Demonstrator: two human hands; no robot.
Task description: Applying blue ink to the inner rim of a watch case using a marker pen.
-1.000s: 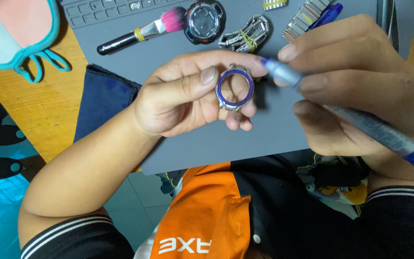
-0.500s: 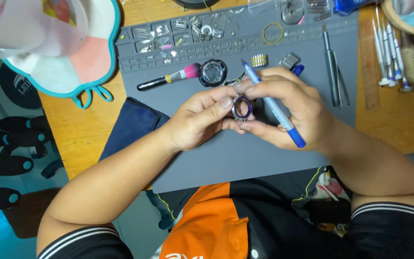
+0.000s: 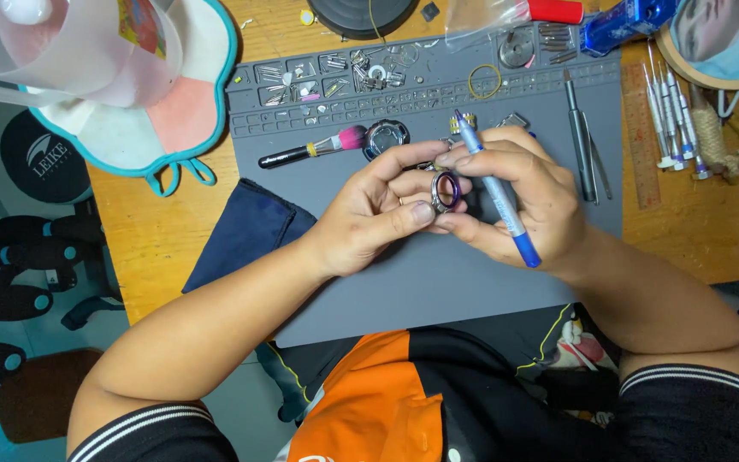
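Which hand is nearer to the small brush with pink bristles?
Left. The left hand is just below and right of the brush; the right hand, holding a blue pen, lies farther right.

Purple ring [image 3: 445, 190]; blue pen [image 3: 498, 192]; grey mat [image 3: 438, 274]; pink-tipped brush [image 3: 314, 148]

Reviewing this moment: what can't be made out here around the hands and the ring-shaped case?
Head view only:
- Ring-shaped metal case: far side covered by left hand fingers.
- Blue pen-like tool: tip end too small to identify.
- Right hand: palm turned away.
- Tiny parts in the grey mat tray slots: too small.
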